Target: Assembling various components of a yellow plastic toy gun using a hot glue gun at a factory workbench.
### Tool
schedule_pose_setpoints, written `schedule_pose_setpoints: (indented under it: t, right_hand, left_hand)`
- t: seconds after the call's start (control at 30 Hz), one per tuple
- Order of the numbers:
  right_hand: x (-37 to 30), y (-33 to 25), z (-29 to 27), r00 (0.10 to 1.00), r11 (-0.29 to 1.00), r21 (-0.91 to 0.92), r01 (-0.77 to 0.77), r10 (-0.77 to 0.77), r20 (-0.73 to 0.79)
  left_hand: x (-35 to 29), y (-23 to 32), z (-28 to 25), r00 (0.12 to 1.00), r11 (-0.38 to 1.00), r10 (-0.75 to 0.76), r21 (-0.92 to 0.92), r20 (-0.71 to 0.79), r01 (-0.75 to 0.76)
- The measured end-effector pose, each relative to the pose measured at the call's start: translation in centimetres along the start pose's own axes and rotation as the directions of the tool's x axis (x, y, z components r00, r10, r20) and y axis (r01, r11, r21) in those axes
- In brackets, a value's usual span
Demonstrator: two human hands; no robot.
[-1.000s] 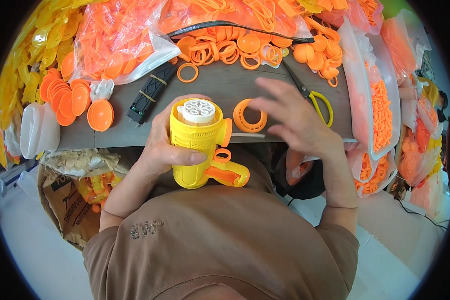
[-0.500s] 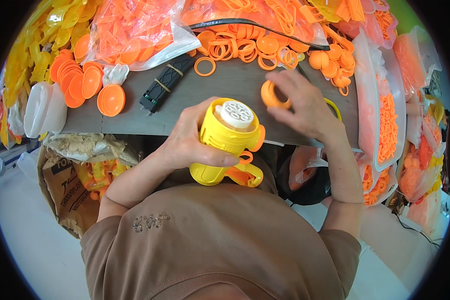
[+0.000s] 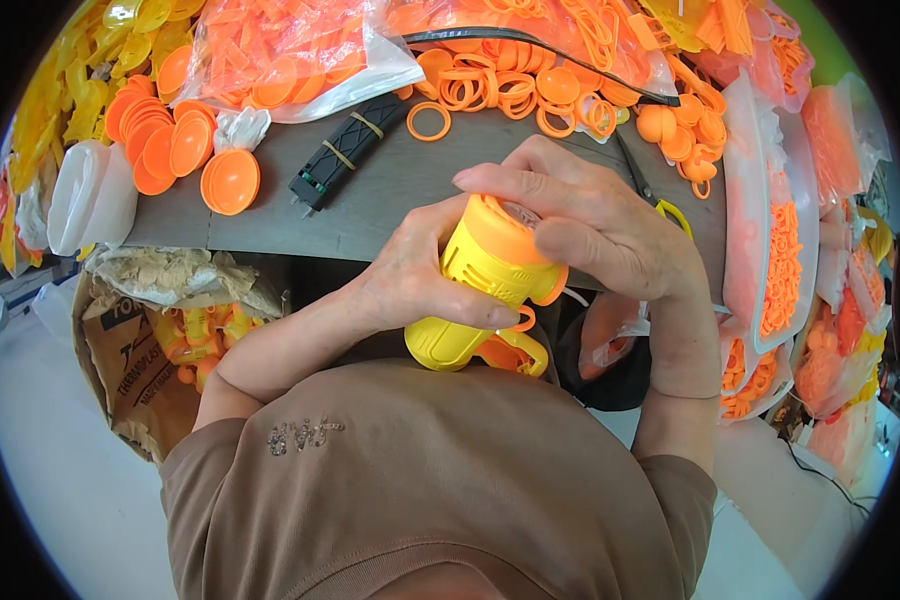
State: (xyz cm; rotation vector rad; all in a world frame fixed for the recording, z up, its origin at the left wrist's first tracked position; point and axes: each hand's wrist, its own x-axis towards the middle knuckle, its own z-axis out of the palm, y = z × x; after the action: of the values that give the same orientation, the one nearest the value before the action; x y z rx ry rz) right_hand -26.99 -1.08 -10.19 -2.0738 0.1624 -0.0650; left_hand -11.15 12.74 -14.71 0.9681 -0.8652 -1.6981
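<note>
Wrapped around a yellow toy bubble gun, my left hand holds it upright just in front of my body. The toy has an orange round piece on its side and an orange trigger inside its yellow handle. An orange ring sits around the toy's top end. My right hand is closed over that ring, fingers on the far side and thumb on the near side. Its fingers partly hide the top opening and the white nozzle there.
On the grey table lie a black part with rubber bands, orange dishes, loose orange rings and yellow-handled scissors. Bags of orange parts line the back. A plastic bin stands right, a paper sack lower left.
My right hand has brought the orange ring leftward from above the table onto the toy's top. My left hand and the toy have shifted slightly right, and the white nozzle is now mostly covered.
</note>
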Motion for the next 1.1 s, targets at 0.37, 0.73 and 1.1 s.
schedule_pose_setpoints:
  t: [0.37,0.73,1.1]
  right_hand:
    - [0.6,0.1,0.7,0.999,0.982,-0.183,-0.039,0.045,0.03]
    - [-0.2,1.1,1.7,0.999,0.997,-0.057,-0.049,0.048,-0.014]
    - [-1.9,-0.5,4.5,0.972,0.979,-0.163,-0.126,0.089,-0.217]
  left_hand:
    - [-0.2,-0.8,-0.1,0.998,0.997,-0.06,-0.047,0.013,0.061]
    - [-0.6,-1.3,0.0,0.998,0.995,-0.063,-0.07,0.023,0.065]
    - [-1.1,-2.3,0.0,0.988,0.989,0.135,0.064,-0.068,-0.131]
